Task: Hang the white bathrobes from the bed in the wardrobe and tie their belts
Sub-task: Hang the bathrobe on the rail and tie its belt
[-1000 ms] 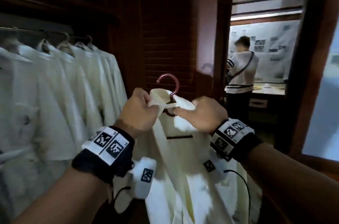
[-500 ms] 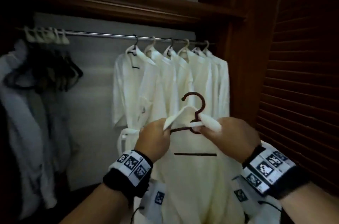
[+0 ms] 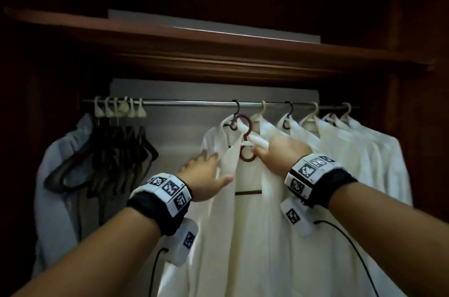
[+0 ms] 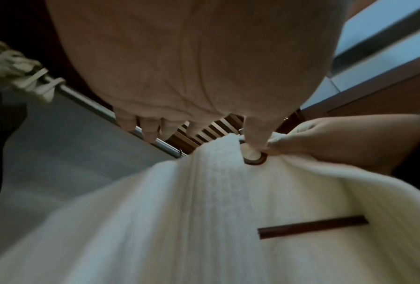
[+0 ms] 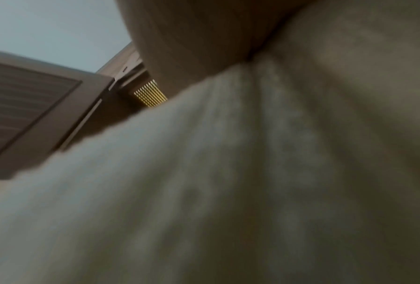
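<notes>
A: Nearest to you, how many hands are on the job?

B: Two. Your left hand (image 3: 206, 172) is spread, fingers straight, laid flat against the left shoulder of the bathrobe (image 3: 243, 236). Your right hand (image 3: 279, 158) has its grip pinching the robe's collar together with the neck of the hanger (image 3: 244, 141).

A: And the robe you hold, how does it look?

B: One white robe with a ribbed, waffle-like weave, draped over one reddish-brown hanger. Its cross bar shows as a dark strip in the open front. The collar is bunched up around the hook, which sits just below the rail (image 3: 194, 102), in front of the first hung robe; you can't tell from here whether it has caught the rail.

A: Behind it?

B: You have at least five hung robes (image 3: 352, 150) on the right half of the rail, packed shoulder to shoulder; the farthest ones overlap too much for a sure count. To the left, about five pale clip hangers (image 3: 119, 108) are bunched together, with a cluster of dark hangers (image 3: 116, 150) below and one pale grey garment (image 3: 56, 187) at the far left.

A: Farthest?

B: One wooden shelf (image 3: 218, 51) above the rail.
</notes>
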Tool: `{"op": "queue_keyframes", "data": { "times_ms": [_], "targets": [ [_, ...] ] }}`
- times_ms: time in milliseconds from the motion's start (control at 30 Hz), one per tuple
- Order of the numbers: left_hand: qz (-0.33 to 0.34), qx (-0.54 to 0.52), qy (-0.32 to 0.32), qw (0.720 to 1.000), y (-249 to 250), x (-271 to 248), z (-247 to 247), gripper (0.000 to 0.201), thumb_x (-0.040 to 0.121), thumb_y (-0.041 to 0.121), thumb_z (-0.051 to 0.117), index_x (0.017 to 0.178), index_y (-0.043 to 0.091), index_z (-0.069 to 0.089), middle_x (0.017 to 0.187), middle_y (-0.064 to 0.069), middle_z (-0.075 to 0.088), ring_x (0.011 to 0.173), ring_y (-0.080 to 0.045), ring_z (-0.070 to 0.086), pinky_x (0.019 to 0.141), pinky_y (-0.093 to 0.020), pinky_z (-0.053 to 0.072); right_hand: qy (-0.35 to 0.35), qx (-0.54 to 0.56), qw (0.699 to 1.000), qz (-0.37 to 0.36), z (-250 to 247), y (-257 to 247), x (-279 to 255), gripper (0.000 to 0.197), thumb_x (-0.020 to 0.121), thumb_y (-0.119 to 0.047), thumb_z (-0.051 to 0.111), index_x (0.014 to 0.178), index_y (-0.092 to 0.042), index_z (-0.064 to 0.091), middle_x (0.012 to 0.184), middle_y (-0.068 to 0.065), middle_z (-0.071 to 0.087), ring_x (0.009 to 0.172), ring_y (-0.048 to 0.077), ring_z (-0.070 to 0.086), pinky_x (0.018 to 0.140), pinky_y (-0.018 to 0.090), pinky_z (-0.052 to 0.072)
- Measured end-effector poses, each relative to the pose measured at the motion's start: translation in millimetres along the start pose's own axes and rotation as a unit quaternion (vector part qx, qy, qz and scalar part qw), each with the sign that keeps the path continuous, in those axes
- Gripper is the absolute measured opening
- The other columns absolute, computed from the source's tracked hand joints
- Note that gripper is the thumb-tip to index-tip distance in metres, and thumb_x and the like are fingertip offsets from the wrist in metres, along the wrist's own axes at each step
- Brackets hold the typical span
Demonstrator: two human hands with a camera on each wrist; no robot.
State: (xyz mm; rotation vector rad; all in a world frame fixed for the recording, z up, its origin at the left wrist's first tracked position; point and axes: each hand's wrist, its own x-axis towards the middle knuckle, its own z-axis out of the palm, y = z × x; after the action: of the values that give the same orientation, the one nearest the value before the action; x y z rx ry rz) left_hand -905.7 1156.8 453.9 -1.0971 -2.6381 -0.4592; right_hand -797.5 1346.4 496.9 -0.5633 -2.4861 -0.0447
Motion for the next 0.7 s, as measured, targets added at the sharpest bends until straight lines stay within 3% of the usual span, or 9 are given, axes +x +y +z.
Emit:
{"op": "queue_keyframes", "data": {
  "times_ms": [100, 167, 267, 367, 467, 533, 567, 633, 700],
  "targets": [
    [-0.018, 0.060, -0.009, 0.998, -22, 39, -32, 0.079, 0.091, 0.064, 0.044, 0.154, 0.024, 0.017, 0.163, -0.009, 0.009, 0.149, -0.031, 0.013, 0.119, -0.046, 0.019, -0.002, -0.012, 1.000, 0.016, 1, -20, 73, 0.057, 0.087, -0.061, 0.026, 0.122, -0.027, 0.055, 0.116, 0.004, 0.064, 0.102, 0.029, 0.062, 0.077, 0.039, 0.042],
    [-0.040, 0.066, -0.009, 0.997, -36, 65, -46, 0.077, 0.093, 0.063, 0.044, 0.154, 0.022, 0.021, 0.163, -0.008, 0.014, 0.149, -0.030, 0.016, 0.119, -0.044, 0.020, -0.005, -0.008, 1.000, 0.000, 3, -34, 109, 0.041, 0.097, -0.048, 0.035, 0.118, -0.019, 0.054, 0.113, 0.007, 0.064, 0.105, 0.029, 0.061, 0.083, 0.039, 0.044],
    [-0.058, 0.055, 0.022, 0.997, -62, 106, -55, 0.076, 0.089, 0.066, 0.046, 0.150, 0.023, 0.033, 0.160, -0.003, 0.024, 0.145, -0.029, 0.025, 0.117, -0.046, 0.026, 0.031, -0.003, 0.999, -0.031, 8, -61, 159, 0.032, 0.099, -0.043, 0.035, 0.127, -0.037, 0.049, 0.111, 0.003, 0.063, 0.106, 0.028, 0.061, 0.099, 0.047, 0.038],
    [-0.072, 0.095, 0.066, 0.991, -77, 134, -62, 0.073, 0.086, 0.067, 0.049, 0.141, 0.020, 0.044, 0.150, -0.004, 0.040, 0.134, -0.030, 0.042, 0.110, -0.044, 0.035, 0.038, 0.002, 0.999, -0.033, 30, -77, 204, 0.039, 0.100, -0.042, 0.034, 0.138, -0.036, 0.042, 0.125, 0.004, 0.059, 0.115, 0.027, 0.057, 0.099, 0.048, 0.038],
    [-0.106, 0.155, 0.062, 0.980, -85, 158, -74, 0.072, 0.091, 0.061, 0.049, 0.147, 0.018, 0.037, 0.157, -0.006, 0.029, 0.141, -0.031, 0.032, 0.115, -0.044, 0.028, -0.002, -0.014, 0.998, -0.059, 71, -80, 233, 0.056, 0.097, -0.033, 0.041, 0.149, -0.041, 0.022, 0.135, 0.007, 0.054, 0.119, 0.031, 0.056, 0.101, 0.046, 0.045],
    [-0.129, 0.176, 0.074, 0.973, -92, 179, -87, 0.077, 0.091, 0.062, 0.048, 0.152, 0.019, 0.027, 0.160, -0.007, 0.023, 0.144, -0.031, 0.026, 0.116, -0.044, 0.027, -0.107, 0.031, 0.986, -0.121, 105, -84, 247, 0.057, 0.093, -0.041, 0.053, 0.145, -0.023, 0.041, 0.122, 0.005, 0.064, 0.109, 0.033, 0.062, 0.105, 0.046, 0.040],
    [-0.134, 0.170, 0.085, 0.973, -94, 190, -93, 0.079, 0.091, 0.061, 0.050, 0.153, 0.019, 0.024, 0.159, -0.008, 0.024, 0.144, -0.031, 0.027, 0.116, -0.044, 0.029, -0.098, 0.050, 0.983, -0.150, 121, -89, 253, 0.063, 0.088, -0.059, 0.050, 0.138, -0.019, 0.052, 0.113, 0.002, 0.066, 0.102, 0.033, 0.064, 0.103, 0.049, 0.040],
    [-0.136, 0.162, 0.107, 0.971, -95, 213, -101, 0.081, 0.091, 0.057, 0.054, 0.154, 0.018, 0.022, 0.159, -0.008, 0.026, 0.144, -0.031, 0.029, 0.116, -0.042, 0.029, -0.071, 0.032, 0.985, -0.152, 136, -109, 255, 0.057, 0.094, -0.059, 0.027, 0.145, -0.038, 0.037, 0.117, 0.001, 0.064, 0.109, 0.031, 0.060, 0.097, 0.056, 0.040],
    [-0.128, 0.163, 0.119, 0.971, -90, 234, -105, 0.082, 0.091, 0.057, 0.053, 0.155, 0.021, 0.017, 0.159, -0.008, 0.026, 0.144, -0.032, 0.028, 0.117, -0.043, 0.026, -0.020, 0.074, 0.992, -0.098, 149, -120, 258, 0.048, 0.098, -0.043, 0.026, 0.145, -0.051, 0.026, 0.125, 0.003, 0.062, 0.118, 0.030, 0.056, 0.095, 0.045, 0.043]
  ]
}}
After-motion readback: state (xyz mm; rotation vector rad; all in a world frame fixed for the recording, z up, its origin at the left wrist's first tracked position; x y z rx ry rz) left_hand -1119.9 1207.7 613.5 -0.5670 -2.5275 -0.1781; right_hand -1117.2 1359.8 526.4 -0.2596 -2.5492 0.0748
